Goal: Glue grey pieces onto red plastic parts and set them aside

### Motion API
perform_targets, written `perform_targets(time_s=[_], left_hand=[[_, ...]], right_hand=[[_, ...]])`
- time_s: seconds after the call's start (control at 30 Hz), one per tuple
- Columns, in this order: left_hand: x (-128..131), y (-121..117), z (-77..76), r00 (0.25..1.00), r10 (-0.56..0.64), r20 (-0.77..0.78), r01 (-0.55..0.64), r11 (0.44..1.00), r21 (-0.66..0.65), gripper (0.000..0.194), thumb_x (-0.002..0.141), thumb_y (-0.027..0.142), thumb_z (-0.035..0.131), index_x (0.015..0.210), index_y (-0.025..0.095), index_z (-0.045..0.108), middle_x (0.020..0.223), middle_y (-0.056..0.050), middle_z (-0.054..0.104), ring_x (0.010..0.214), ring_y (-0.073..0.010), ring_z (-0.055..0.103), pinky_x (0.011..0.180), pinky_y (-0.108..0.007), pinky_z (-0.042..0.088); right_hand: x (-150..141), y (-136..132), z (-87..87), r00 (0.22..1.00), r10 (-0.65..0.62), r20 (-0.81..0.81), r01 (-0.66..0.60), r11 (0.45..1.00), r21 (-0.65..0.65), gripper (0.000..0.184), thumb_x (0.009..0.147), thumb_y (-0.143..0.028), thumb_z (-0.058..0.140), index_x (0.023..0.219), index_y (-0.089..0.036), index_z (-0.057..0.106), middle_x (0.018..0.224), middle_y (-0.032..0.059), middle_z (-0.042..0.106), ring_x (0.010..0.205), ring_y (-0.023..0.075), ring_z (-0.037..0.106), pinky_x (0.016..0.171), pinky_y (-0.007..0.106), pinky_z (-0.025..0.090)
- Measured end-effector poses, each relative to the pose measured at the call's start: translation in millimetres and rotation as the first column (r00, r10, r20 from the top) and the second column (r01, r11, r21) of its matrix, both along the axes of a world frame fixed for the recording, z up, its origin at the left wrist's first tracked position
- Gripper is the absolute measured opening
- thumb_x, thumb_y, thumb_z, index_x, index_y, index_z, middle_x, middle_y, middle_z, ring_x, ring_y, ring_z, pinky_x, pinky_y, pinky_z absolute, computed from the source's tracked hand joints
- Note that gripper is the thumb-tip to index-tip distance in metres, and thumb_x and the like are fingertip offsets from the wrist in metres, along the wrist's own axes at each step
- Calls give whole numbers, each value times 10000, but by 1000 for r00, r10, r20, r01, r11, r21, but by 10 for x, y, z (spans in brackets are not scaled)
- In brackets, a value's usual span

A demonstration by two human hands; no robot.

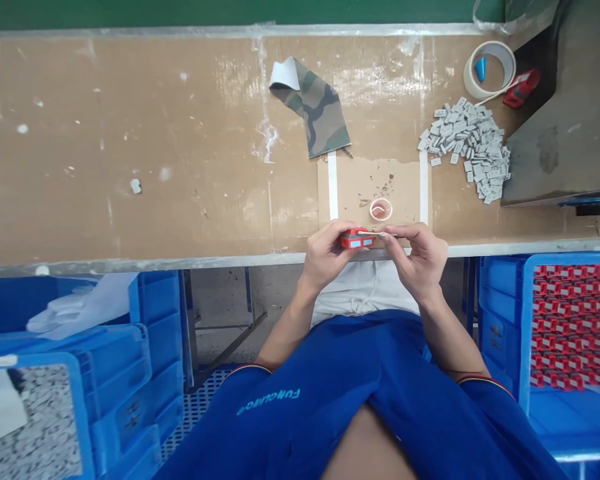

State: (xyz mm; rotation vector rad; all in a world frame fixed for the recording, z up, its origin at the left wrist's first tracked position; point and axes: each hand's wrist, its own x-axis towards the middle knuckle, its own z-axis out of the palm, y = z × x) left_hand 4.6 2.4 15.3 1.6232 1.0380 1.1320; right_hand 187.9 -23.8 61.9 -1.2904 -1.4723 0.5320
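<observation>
Workbench (195, 147), camouflage sheet (326, 113), tape roll (470, 73), grey pieces (473, 147), cup (381, 219)

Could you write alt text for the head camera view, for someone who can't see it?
A person's left hand holds a red piece; the right hand holds a thin stick, its tip at the piece. Beyond, on the brown table: a round cup, a camouflage sheet and a pile of grey pieces.

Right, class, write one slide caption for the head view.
Left hand holding a small red part, right hand holding a thin stick over it, near a little cup.
</observation>
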Motion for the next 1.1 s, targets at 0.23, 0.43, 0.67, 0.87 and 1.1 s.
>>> perform_targets(time_s=[0.23, 0.43, 0.67, 0.87, 1.1], left_hand=[[1, 6, 0, 1000, 5, -1, -5, 1000, 15, 289, 874, 339, 850, 1091, 187, 734, 1006, -75, 787, 889, -177, 742, 812, -292, 583], [3, 0, 5, 1000, 6, -16, -6, 1000, -10, 288, 877, 362, 844, 1081, 189, 737, 985, -69, 781, 872, -178, 737, 791, -291, 583], [-12, 5, -25, 1000, 2, -12, -2, 1000, 7, 284, 882, 352, 840, 1091, 192, 732, 989, -55, 780, 856, -162, 725, 767, -276, 575], [-38, 6, -59, 1000, -21, 15, 21, 1000, -5, 321, 873, 364, 848, 1119, 197, 728, 1027, -65, 786, 869, -173, 739, 777, -284, 586], [-46, 16, -34, 999, -28, 19, 29, 999, -45, 311, 878, 391, 838, 1090, 189, 732, 1005, -75, 795, 853, -178, 748, 766, -282, 602]], right_hand=[[-11, 16, -9, 992, -20, 122, 11, 998, 69, 85, 950, -172, 745, 986, -240, 708, 914, 16, 827, 779, 161, 805, 693, 256, 647], [-10, -16, 27, 987, -17, 161, 3, 996, 85, 98, 950, -172, 744, 998, -248, 708, 922, 13, 828, 797, 167, 809, 708, 266, 655], [178, 114, 38, 988, -155, 17, 153, 985, 86, 56, 996, -234, 693, 1021, -253, 739, 966, 45, 809, 919, 200, 794, 789, 351, 652], [174, 271, -141, 970, -116, 216, 105, 993, 59, 168, 1030, -351, 636, 990, -242, 758, 1012, 82, 768, 937, 212, 750, 764, 365, 638], [765, 572, -133, 916, -125, 382, 106, 992, 70, 243, 1040, -274, 545, 1197, -236, 726, 1122, 96, 734, 955, 200, 714, 803, 346, 597]])
